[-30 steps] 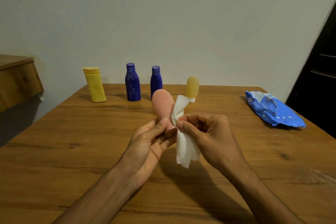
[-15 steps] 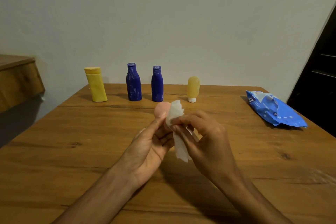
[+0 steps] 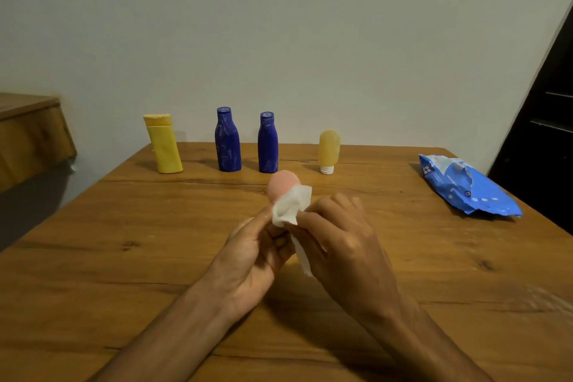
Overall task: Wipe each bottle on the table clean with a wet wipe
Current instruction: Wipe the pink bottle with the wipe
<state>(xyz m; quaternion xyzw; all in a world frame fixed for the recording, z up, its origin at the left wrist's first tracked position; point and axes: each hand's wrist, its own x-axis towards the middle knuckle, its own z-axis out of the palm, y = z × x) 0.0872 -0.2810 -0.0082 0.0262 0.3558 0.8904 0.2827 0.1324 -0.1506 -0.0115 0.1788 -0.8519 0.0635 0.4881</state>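
The left hand grips the pink bottle above the wooden table, rounded end pointing away. The right hand pinches the white wet wipe against the bottle's side. Four bottles stand along the far edge: yellow bottle, two blue bottles, amber tube.

The left hand and the right hand are shown bare. Behind each grip, the left forearm and the right forearm are left uncovered to the frame edge. Tendons are faintly marked behind the right knuckles.
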